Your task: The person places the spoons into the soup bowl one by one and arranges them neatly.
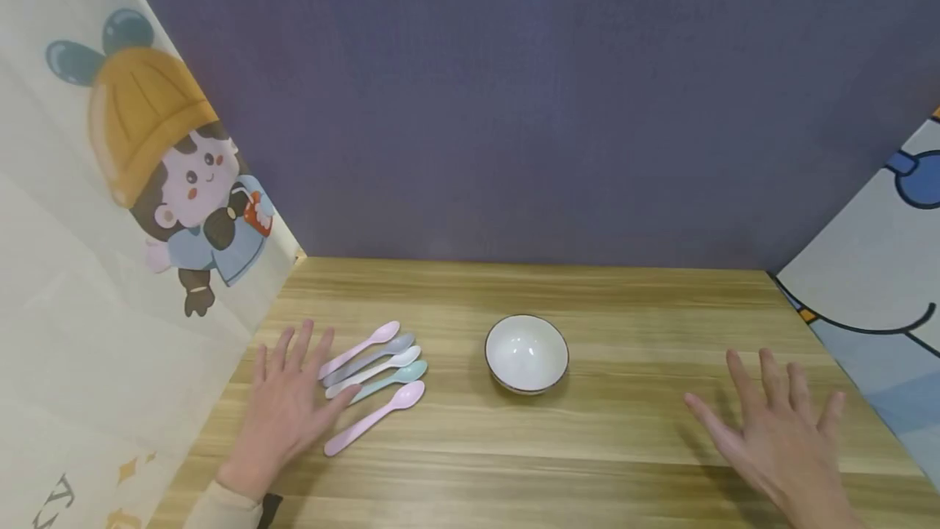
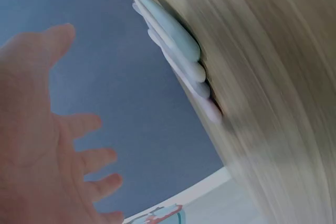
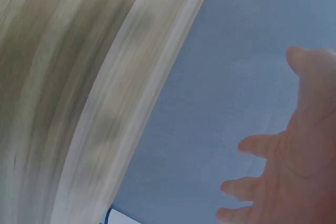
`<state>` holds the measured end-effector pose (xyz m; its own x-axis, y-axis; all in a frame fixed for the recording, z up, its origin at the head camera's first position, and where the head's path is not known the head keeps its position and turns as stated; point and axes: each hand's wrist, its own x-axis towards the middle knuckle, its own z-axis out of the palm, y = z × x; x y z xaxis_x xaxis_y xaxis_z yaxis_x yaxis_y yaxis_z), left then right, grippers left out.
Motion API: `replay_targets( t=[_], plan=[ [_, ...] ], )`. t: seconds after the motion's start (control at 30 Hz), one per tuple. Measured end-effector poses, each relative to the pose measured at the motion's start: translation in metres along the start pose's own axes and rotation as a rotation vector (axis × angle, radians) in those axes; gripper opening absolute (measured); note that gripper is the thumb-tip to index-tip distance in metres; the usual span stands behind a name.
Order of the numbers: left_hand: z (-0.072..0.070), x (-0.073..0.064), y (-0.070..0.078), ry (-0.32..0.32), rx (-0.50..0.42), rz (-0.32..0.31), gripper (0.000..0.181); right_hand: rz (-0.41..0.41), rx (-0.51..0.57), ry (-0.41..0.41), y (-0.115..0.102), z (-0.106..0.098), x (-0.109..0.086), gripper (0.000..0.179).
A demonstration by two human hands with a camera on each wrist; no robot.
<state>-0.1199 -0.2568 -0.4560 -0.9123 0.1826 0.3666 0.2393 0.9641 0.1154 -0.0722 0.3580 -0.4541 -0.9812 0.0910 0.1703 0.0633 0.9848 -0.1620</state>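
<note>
Several plastic spoons lie slanted on the left of the table: a pink spoon at the back, then a grey spoon, a white spoon, a teal spoon and, in front, another pink spoon. My left hand is spread beside their handles and hides some handle ends in the head view. The left wrist view shows that hand apart from the teal spoon and its neighbours. A white bowl with a dark rim stands mid-table. Far to its right, my right hand is spread, holding nothing.
The wooden table meets a dark blue-grey panel at the back. A pale sheet with a cartoon child borders the left side. On the right is another cartoon-printed sheet.
</note>
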Motion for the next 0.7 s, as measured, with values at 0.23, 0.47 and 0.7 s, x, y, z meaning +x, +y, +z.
replay_targets(
  t=[0.23, 0.47, 0.7],
  plan=[
    [0.002, 0.004, 0.004, 0.005, -0.014, 0.014, 0.079, -0.029, 0.099, 0.073, -0.006, 0.006, 0.005, 0.091],
    [0.000, 0.008, 0.004, 0.075, -0.049, 0.046, 0.074, -0.050, 0.276, 0.179, -0.012, 0.013, 0.007, 0.079],
    [0.003, 0.009, 0.001, 0.117, -0.088, 0.073, 0.071, -0.031, 0.395, 0.210, -0.022, 0.015, 0.010, 0.074]
  ],
)
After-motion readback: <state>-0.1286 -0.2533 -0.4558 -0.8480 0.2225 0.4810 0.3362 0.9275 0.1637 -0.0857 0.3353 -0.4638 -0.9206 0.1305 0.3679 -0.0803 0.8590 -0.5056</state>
